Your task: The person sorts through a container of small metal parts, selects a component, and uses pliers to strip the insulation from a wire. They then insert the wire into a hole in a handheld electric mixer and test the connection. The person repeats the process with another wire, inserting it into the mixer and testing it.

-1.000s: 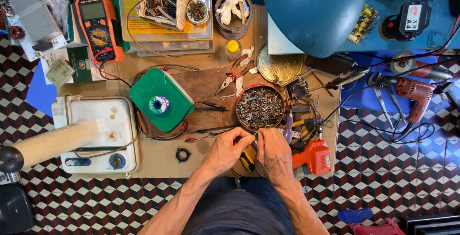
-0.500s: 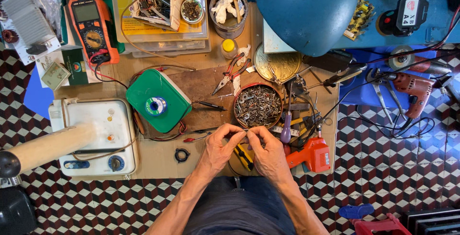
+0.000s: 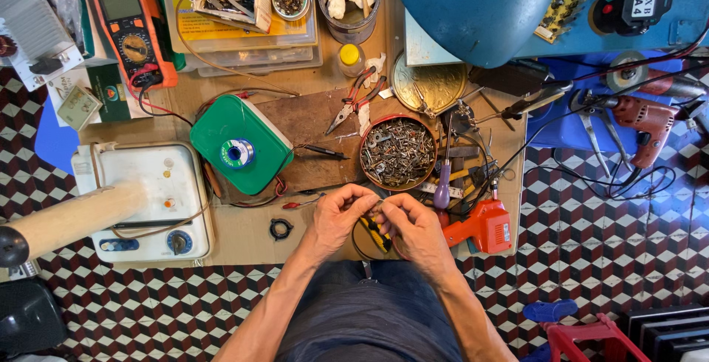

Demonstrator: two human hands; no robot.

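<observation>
Brown cardboard covers the desk (image 3: 244,236), and in the head view both hands meet just above its near edge, close to the body for fine work. Left hand (image 3: 336,218) and right hand (image 3: 413,225) pinch 1 small part (image 3: 378,207) between their fingertips, too small to identify. Forearms angle inward, wrists bent. A round tin of screws (image 3: 399,153) sits within easy reach, an orange glue gun (image 3: 480,227) just beside.

This is a small electronics repair workshop. A cluttered wooden bench (image 3: 244,236) on a checkered tile floor (image 3: 605,258) carries a multimeter (image 3: 133,29), a bowl of loose screws (image 3: 399,153), pliers (image 3: 353,103), a purple-handled screwdriver (image 3: 442,185), an orange soldering gun (image 3: 480,227) and a power drill (image 3: 642,122).
</observation>
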